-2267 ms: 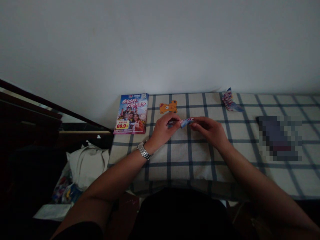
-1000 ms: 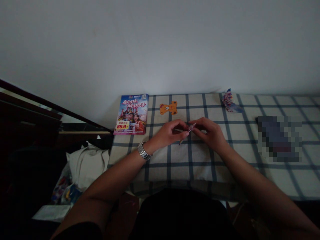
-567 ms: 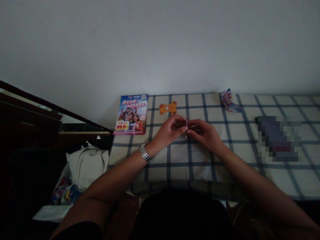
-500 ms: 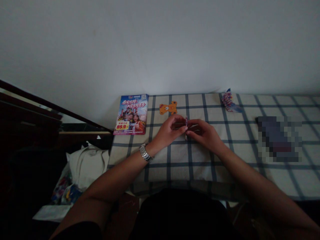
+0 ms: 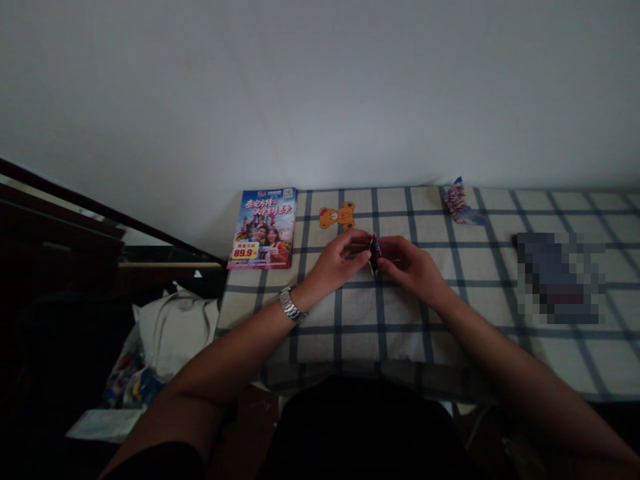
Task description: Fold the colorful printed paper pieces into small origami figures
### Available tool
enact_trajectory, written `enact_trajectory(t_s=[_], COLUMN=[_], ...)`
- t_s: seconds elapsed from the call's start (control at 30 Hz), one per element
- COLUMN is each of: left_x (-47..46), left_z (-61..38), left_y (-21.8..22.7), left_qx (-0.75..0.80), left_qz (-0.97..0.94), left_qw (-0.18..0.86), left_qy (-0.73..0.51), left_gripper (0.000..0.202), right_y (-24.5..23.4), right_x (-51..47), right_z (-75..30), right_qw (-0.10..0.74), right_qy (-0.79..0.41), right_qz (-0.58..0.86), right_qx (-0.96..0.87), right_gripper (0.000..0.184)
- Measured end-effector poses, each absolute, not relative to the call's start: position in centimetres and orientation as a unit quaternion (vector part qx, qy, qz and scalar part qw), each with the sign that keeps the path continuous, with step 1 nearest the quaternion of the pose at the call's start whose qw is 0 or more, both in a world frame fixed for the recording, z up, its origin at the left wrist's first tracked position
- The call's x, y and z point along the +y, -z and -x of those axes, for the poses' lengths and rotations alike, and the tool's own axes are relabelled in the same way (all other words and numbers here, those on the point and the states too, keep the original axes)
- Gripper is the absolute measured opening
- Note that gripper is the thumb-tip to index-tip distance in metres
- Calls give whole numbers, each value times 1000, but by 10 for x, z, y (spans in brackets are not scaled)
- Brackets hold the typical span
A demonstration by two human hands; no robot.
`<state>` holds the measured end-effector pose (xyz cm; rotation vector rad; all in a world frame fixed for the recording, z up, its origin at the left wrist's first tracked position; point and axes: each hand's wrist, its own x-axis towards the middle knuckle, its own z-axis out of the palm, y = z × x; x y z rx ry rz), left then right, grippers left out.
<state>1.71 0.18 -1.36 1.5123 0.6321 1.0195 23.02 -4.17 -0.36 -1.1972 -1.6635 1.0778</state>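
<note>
Both hands meet over the checked tablecloth and pinch a small folded piece of printed paper between their fingertips. My left hand, with a metal watch on its wrist, grips the paper from the left. From the right, my right hand holds its other side. The paper stands nearly on edge and looks dark and narrow. What it is folded into cannot be made out.
A colourful flyer lies at the table's back left corner, with an orange bear cut-out beside it. Another folded printed paper sits by the wall. A dark blurred object lies at right. Bags and cloth lie on the floor at left.
The paper lay flat and wide between my hands at first; now it is turned on edge and pressed narrower. Both hands stayed at about the same spot.
</note>
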Motion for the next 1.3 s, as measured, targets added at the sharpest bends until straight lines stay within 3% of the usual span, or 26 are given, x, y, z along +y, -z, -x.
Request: enact_trajectory(t_s=[0.6, 0.87, 1.3], left_x=[4, 5, 5], left_z=[-10, -6, -5], left_y=[10, 8, 7], left_qx=[247, 247, 260], left_qz=[-663, -715, -727], left_qw=[570, 508, 510], left_qy=[-417, -412, -379], left_gripper=[32, 28, 27], right_y=[4, 3, 1], right_x=[-39, -37, -37], right_z=[-235, -235, -234], right_qw=[436, 448, 473], right_qy=[-524, -537, -540], right_qz=[451, 447, 458], right_qx=[-577, -557, -525], right_gripper=[38, 40, 33])
